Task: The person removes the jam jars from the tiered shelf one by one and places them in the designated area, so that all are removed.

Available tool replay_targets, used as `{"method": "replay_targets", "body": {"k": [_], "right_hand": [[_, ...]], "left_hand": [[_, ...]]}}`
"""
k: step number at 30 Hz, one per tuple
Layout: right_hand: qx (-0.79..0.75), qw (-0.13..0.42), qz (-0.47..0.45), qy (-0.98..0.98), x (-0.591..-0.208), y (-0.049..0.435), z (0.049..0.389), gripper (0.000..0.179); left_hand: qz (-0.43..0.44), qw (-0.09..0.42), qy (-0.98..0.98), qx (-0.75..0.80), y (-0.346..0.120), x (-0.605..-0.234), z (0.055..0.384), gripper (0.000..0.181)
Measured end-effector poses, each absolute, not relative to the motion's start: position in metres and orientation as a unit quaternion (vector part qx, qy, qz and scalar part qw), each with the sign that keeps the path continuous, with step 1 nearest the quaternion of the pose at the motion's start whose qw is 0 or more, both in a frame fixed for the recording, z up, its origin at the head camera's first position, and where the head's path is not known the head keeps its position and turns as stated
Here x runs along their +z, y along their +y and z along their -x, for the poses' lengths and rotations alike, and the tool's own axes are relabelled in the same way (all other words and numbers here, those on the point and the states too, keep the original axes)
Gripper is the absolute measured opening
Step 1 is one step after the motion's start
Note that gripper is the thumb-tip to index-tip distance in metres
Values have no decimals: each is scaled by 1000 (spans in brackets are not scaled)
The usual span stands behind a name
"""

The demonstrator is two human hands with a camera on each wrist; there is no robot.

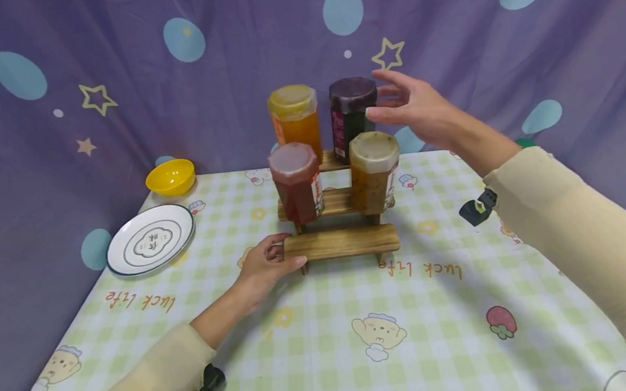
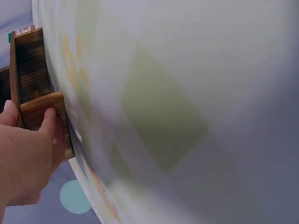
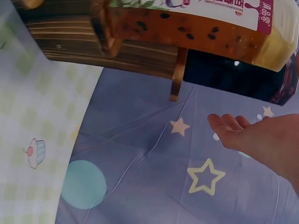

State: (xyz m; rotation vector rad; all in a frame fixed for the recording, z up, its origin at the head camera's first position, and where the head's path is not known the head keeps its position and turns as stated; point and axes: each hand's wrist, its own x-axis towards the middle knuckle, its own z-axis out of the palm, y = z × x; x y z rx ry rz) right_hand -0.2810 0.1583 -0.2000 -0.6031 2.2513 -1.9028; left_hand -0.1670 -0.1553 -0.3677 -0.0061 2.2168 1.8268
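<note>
A stepped wooden rack stands mid-table. My left hand grips the left end of its lowest step, and the left wrist view has the fingers and thumb around that end of the rack. On the top step are a yellow-orange jar and a dark purple jar. The middle step bears a red jar and an amber jar with dark specks. Beside the purple jar is my right hand, fingers loosely extended; the right wrist view places this hand just off the dark jar.
To the left lies a white plate with a dark rim, with a yellow bowl behind it. A checked cloth covers the table. Behind the table hangs a purple curtain; the rack stands near the table's back edge.
</note>
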Motion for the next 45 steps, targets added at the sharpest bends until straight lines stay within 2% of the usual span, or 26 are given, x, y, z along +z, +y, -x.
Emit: {"method": "replay_targets", "body": {"k": [10,21,39,45], "right_hand": [[-638,66,198,741,-193,137,294,75],[-641,55,205,738,-198,132,298,60],[-640,43,181,746,-185,134,295,65],[-643,12,175,746,-176,144,292,69]], "left_hand": [[-3,131,758,639,-156,-371,167,64],[-1,126,759,639,-156,-373,167,65],[-7,143,760,634,-158,-371,170,65],[-2,144,763,630,-160,-370,170,68]]}}
